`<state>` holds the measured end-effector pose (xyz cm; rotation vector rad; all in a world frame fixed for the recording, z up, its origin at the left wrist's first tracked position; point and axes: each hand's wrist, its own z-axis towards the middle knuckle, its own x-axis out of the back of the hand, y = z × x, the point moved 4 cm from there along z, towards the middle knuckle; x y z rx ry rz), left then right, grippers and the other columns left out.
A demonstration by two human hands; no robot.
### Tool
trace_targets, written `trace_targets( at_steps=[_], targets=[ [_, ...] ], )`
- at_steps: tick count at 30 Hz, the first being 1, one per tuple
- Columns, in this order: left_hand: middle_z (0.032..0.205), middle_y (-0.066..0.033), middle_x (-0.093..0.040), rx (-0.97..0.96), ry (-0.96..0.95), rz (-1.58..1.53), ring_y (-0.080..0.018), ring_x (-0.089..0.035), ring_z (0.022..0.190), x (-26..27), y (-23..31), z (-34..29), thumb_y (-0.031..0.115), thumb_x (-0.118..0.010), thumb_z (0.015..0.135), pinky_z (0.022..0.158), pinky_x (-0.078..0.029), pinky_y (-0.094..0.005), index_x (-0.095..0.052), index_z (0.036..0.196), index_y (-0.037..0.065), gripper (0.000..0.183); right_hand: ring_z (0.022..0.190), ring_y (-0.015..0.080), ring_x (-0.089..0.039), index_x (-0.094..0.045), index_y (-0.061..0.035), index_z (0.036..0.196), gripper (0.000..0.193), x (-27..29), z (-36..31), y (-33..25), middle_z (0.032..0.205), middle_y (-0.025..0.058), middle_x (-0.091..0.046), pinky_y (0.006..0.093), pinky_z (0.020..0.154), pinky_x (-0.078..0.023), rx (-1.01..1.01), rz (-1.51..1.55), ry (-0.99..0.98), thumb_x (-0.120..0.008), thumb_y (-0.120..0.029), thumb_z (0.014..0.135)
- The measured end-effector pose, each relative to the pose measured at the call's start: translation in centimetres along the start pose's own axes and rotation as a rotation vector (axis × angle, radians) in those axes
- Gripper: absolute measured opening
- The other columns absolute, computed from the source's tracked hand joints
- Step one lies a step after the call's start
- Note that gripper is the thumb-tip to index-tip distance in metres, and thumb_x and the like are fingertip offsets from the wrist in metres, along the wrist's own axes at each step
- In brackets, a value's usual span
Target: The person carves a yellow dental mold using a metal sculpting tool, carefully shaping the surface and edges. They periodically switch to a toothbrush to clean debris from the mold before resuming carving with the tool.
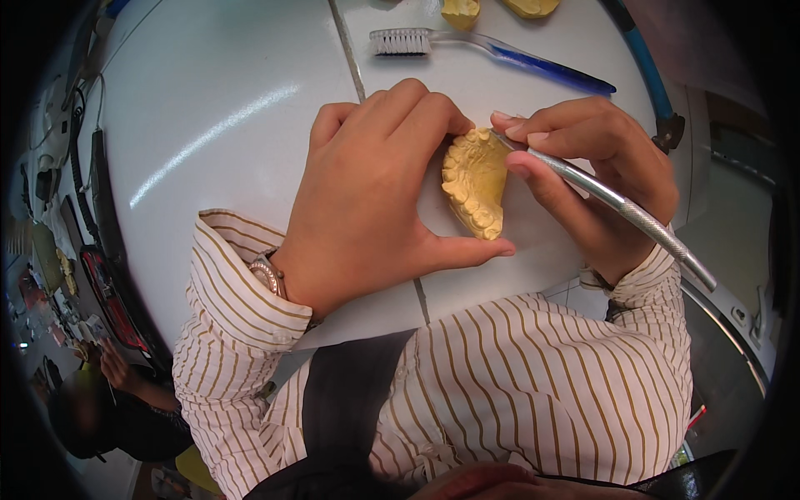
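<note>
A yellow plaster dental model (472,185) with an arch of teeth is held just above or on the white table. My left hand (379,183) grips it between the fingers at its far end and the thumb at its near end. In my right hand (596,158) is a silver metal handpiece (621,204) with a knurled grip, held like a pen. Its thin tip meets the far right edge of the model, close to my fingertips. The exact contact of the tip is hard to make out.
A toothbrush (533,63) with a clear and blue handle lies beyond my hands. Yellow plaster pieces (461,12) sit at the far edge of view. A blue hose (648,71) runs along the right. At far left, a co-worker's hand (119,367) shows near a cluttered bench.
</note>
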<state>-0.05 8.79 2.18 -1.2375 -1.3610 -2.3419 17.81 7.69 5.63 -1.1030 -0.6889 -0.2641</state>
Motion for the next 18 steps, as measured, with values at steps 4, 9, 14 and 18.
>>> trace_targets(
  at_steps=[4,9,14,18],
  targets=[
    [0.093,-0.0018,-0.058,-0.007,0.011,-0.025,-0.0202,-0.059,0.085,0.0,-0.1,-0.1,0.051,-0.093,0.053,0.080,-0.035,-0.0332,-0.060,0.104,0.007,0.075,0.098,0.0217,-0.072,-0.060,-0.0056,0.098,0.030,-0.1,0.4,-0.6,0.095,0.0119,-0.072,0.0532,0.112,-0.042,0.216,-0.013,-0.120,-0.082,0.000,0.079],
    [0.093,-0.0017,-0.058,0.015,-0.005,-0.027,-0.0202,-0.060,0.085,0.0,-0.2,-0.1,0.050,-0.093,0.053,0.080,-0.035,-0.0331,-0.060,0.104,0.007,0.075,0.097,0.0193,-0.071,-0.058,-0.0088,0.097,0.030,-0.6,0.5,-0.1,0.095,0.0111,-0.072,0.0559,0.118,-0.032,0.212,-0.094,-0.138,-0.081,0.000,0.079],
    [0.093,-0.0016,-0.058,0.016,-0.004,-0.032,-0.0200,-0.059,0.085,-0.1,-0.3,0.0,0.050,-0.093,0.053,0.079,-0.035,-0.0329,-0.060,0.104,0.007,0.075,0.096,0.0198,-0.070,-0.057,-0.0091,0.098,0.030,-0.4,0.3,0.0,0.099,0.0111,-0.072,0.0555,0.118,-0.031,0.195,-0.025,-0.099,-0.080,-0.001,0.080],
    [0.097,-0.0031,-0.059,0.023,-0.020,-0.008,-0.0201,-0.060,0.088,0.0,-0.2,0.0,0.052,-0.093,0.053,0.079,-0.036,-0.0333,-0.060,0.107,0.007,0.077,0.106,0.0263,-0.069,-0.056,-0.0100,0.103,0.030,-0.3,0.3,0.3,0.108,0.0116,-0.070,0.0587,0.117,-0.030,0.222,-0.100,-0.121,-0.078,-0.002,0.083]
  ],
)
